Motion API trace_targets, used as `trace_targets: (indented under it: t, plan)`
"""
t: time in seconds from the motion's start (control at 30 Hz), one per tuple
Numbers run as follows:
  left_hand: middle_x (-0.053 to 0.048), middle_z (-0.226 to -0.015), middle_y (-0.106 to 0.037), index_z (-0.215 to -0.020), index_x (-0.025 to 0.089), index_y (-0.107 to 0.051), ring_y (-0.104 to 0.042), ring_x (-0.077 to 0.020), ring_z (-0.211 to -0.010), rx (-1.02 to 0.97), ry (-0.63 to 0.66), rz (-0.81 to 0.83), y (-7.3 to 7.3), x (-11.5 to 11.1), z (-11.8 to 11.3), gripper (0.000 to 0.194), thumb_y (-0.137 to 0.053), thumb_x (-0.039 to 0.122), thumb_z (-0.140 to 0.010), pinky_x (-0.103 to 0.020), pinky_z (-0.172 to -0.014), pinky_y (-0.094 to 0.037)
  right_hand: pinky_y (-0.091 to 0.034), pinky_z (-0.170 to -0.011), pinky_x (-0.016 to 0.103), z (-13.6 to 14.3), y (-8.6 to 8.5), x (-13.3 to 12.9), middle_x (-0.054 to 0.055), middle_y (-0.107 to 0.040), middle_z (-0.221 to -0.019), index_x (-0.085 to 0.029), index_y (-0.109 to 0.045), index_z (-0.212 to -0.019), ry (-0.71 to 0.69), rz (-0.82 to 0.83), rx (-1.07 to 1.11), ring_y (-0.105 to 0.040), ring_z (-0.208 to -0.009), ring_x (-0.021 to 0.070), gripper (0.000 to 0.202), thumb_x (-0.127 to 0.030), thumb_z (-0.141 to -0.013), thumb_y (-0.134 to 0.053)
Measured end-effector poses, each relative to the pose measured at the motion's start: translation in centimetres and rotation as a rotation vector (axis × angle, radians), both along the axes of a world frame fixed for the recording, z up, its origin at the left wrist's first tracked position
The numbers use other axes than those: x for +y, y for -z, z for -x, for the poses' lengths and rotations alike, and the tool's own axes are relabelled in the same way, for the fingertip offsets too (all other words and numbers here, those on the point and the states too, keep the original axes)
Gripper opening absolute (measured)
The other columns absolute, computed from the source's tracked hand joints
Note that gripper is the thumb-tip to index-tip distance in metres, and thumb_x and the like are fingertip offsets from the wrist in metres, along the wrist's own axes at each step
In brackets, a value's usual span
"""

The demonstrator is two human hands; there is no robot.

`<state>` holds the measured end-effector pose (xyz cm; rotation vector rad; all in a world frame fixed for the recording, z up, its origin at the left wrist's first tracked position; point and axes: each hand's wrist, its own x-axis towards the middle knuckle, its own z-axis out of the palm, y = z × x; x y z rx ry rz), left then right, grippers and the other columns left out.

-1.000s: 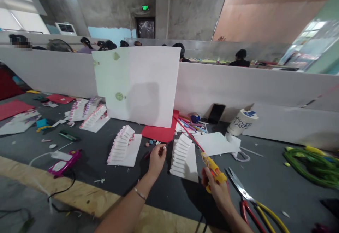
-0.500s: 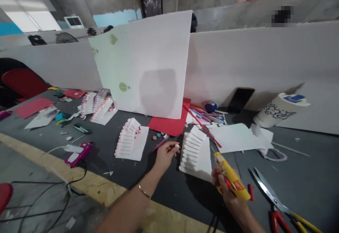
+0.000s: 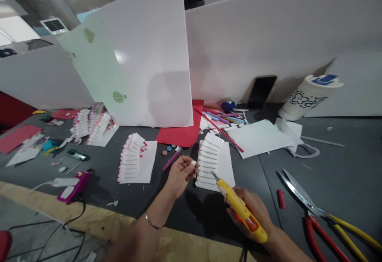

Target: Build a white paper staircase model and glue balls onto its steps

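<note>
My left hand (image 3: 180,174) pinches a small white piece (image 3: 193,163) beside the left edge of a white card (image 3: 227,166) that bears a fanned row of white strips (image 3: 208,159). A yellow glue gun (image 3: 243,210) is gripped in my right hand (image 3: 253,210), its metal tip over the card's lower part, a short way right of the white piece. Further left lies a second card (image 3: 148,168) with pink-tipped strips and small red bits.
Large scissors (image 3: 310,206) and a red stub (image 3: 281,199) lie at right. Behind stand a patterned cup (image 3: 307,97), a phone (image 3: 262,92) and a white board (image 3: 155,55). Pens (image 3: 221,117), red paper (image 3: 179,134) and a purple power strip (image 3: 74,186) are on the table (image 3: 328,166).
My right hand has brought the glue gun left, its tip now over the card and nearer the white piece. The head view has shifted right and down. My left hand keeps its pinch.
</note>
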<state>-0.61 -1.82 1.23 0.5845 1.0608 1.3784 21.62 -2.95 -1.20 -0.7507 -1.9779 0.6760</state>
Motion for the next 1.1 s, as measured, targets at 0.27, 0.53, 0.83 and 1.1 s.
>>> trace_targets:
  t: [0.27,0.53,0.83,1.1]
  plan:
    - [0.0,-0.069,-0.066,-0.08,0.016,-0.063,-0.058,-0.0076,-0.057,-0.062,0.106,0.019,-0.9,-0.9,-0.5,0.035,-0.087,0.034,-0.062,-0.018,-0.051,-0.038,-0.042,-0.05,0.023,0.3,0.1,-0.2,-0.002,-0.065,-0.066,-0.026,-0.047,-0.086,-0.081,-0.012,-0.024,-0.059,-0.05,0.0124,0.009,-0.028,-0.088,-0.056]
    - [0.001,-0.069,-0.061,-0.089,0.016,-0.064,-0.054,-0.0075,-0.054,-0.02,0.194,0.057,-0.4,-1.2,-0.7,0.042,-0.082,0.047,-0.067,-0.019,-0.05,-0.035,-0.042,-0.047,0.022,0.3,0.4,-0.4,-0.004,-0.066,-0.065,-0.026,-0.048,-0.085,-0.03,-0.042,-0.046,-0.059,-0.046,0.012,0.008,-0.027,-0.089,-0.054]
    - [-0.002,-0.078,-0.065,-0.083,0.019,-0.062,-0.06,-0.0146,-0.074,0.81,0.016,-0.099,0.3,0.0,2.5,0.024,-0.066,0.042,-0.082,-0.027,-0.072,-0.046,-0.044,-0.045,0.023,0.1,0.6,-0.1,-0.002,-0.067,-0.065,-0.025,-0.051,-0.089,-0.018,-0.029,-0.032,-0.063,-0.047,0.0147,0.006,-0.023,-0.086,-0.055]
    - [-0.007,-0.106,-0.067,-0.091,0.02,-0.054,-0.073,-0.0189,-0.079,0.237,0.037,0.071,-0.5,2.6,4.0,0.034,-0.076,0.042,-0.076,-0.025,-0.062,-0.052,-0.044,-0.046,0.023,0.1,0.7,-0.1,-0.003,-0.068,-0.068,-0.027,-0.047,-0.09,-0.017,-0.016,-0.027,-0.063,-0.049,0.0148,0.009,-0.024,-0.086,-0.056]
